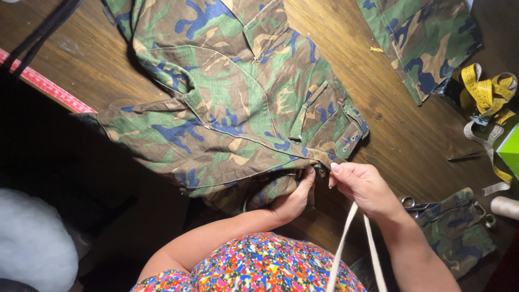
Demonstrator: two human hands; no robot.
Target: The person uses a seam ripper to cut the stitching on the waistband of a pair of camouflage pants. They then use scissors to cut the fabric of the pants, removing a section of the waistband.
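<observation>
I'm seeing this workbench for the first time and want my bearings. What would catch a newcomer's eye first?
The large camouflage garment spread across the middle of the wooden table dominates the view. At its near edge, the left hand and right hand pinch the fabric, with a pale strap hanging from the right hand. A coiled yellow measuring tape lies at the right.

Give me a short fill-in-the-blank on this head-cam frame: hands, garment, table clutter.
1. Both hands grip the near edge of a ____-patterned garment.
2. The coiled measuring tape at the table's far right is ____.
3. Scissors lie beside the ____ hand.
4. The left hand and the garment are over a ____ table.

Missing words: camouflage; yellow; right; wooden
</observation>
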